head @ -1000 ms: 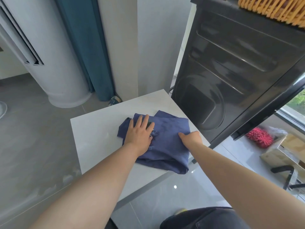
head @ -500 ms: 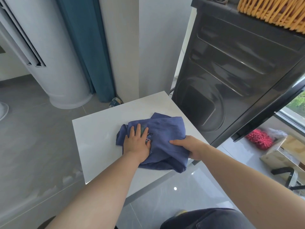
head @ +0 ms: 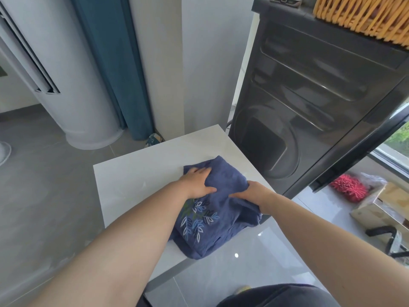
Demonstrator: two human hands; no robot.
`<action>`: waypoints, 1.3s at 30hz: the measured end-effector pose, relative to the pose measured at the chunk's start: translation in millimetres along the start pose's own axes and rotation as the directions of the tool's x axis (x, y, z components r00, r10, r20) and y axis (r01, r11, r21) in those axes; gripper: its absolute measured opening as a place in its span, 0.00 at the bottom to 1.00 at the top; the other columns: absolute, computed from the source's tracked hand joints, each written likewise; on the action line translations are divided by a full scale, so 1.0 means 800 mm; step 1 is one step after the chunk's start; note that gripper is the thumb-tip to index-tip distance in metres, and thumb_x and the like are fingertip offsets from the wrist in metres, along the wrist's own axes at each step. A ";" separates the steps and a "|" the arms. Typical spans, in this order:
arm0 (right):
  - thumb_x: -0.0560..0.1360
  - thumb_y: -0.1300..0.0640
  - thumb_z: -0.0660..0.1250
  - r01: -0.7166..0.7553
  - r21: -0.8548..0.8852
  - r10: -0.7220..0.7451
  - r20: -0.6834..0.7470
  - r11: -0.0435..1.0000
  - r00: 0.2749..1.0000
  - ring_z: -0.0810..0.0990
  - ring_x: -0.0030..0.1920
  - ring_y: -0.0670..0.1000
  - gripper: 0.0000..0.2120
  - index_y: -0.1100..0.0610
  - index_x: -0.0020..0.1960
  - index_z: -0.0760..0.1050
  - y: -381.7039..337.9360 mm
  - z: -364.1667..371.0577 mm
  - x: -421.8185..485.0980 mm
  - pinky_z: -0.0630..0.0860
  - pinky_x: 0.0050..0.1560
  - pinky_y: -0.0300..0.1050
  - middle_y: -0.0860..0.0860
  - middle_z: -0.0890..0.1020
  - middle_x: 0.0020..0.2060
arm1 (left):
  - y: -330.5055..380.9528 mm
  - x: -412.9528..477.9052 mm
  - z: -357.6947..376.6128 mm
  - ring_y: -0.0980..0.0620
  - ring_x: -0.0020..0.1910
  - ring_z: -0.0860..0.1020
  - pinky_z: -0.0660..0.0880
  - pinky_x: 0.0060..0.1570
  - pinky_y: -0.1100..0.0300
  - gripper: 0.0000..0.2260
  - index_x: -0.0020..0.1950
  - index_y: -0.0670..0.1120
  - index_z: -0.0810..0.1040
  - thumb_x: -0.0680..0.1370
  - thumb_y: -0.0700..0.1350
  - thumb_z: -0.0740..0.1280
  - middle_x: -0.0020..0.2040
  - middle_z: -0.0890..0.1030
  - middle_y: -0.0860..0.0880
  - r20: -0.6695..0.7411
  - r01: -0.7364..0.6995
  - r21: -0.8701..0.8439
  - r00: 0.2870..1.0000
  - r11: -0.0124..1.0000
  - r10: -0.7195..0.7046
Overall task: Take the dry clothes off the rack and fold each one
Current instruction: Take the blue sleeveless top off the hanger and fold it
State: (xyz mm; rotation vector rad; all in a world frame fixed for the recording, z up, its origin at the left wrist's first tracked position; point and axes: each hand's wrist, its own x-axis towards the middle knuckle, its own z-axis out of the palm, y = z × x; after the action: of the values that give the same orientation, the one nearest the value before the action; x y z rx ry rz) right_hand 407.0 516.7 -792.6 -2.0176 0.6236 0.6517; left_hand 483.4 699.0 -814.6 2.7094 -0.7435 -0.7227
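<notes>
A dark blue garment point(head: 221, 196) with a white and blue leaf print lies folded on the white table point(head: 137, 173), towards its right front corner. Its near end reaches the table's front edge. My left hand point(head: 197, 182) rests flat on the far part of the garment, fingers spread and straight. My right hand point(head: 254, 193) holds the garment's right edge, thumb on top pointing left; its fingers are hidden round the fold.
A dark grey washing machine point(head: 309, 107) stands right behind the table, with a wicker basket point(head: 365, 16) on top. A white column unit point(head: 77, 85) and a teal curtain point(head: 115, 63) are at the back left. A red duster point(head: 347, 189) and a cardboard box point(head: 380, 209) lie on the floor at right.
The garment has been folded over, so the leaf print now faces up and the bundle is narrower. My left hand shifted onto its far part; my right hand stayed at the right edge.
</notes>
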 end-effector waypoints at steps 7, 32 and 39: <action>0.67 0.68 0.65 0.068 -0.132 -0.077 -0.063 0.989 0.995 0.69 0.30 0.49 0.06 0.62 0.42 0.72 0.007 -0.006 -0.003 0.67 0.27 0.35 0.53 0.73 0.31 | 0.024 0.020 -0.011 0.44 0.61 0.73 0.71 0.59 0.54 0.36 0.70 0.42 0.65 0.68 0.53 0.75 0.65 0.73 0.46 0.121 0.247 -0.464 0.969 0.851 -0.215; 0.62 0.38 0.76 0.139 0.697 -0.292 0.106 0.704 0.951 0.77 0.62 0.56 0.44 0.53 0.72 0.65 -0.101 -0.088 -0.006 0.71 0.65 0.56 0.53 0.77 0.64 | 0.065 -0.013 -0.150 0.46 0.38 0.79 0.76 0.47 0.55 0.06 0.44 0.42 0.79 0.76 0.45 0.66 0.32 0.83 0.45 0.117 0.121 -0.993 0.971 0.006 -0.211; 0.71 0.46 0.68 0.132 0.750 -0.273 0.067 0.649 0.960 0.79 0.59 0.59 0.27 0.55 0.67 0.72 -0.175 -0.142 -0.008 0.75 0.55 0.54 0.57 0.81 0.58 | 0.077 0.013 -0.239 0.45 0.37 0.78 0.75 0.42 0.57 0.06 0.43 0.41 0.77 0.76 0.42 0.63 0.30 0.82 0.45 0.138 0.133 -0.990 0.975 -0.043 -0.177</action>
State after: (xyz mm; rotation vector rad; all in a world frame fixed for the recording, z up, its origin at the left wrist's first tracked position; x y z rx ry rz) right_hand 516.4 485.0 -652.2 -1.2090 0.4394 0.3386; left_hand 565.2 660.0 -634.8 1.2986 0.2345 -0.7771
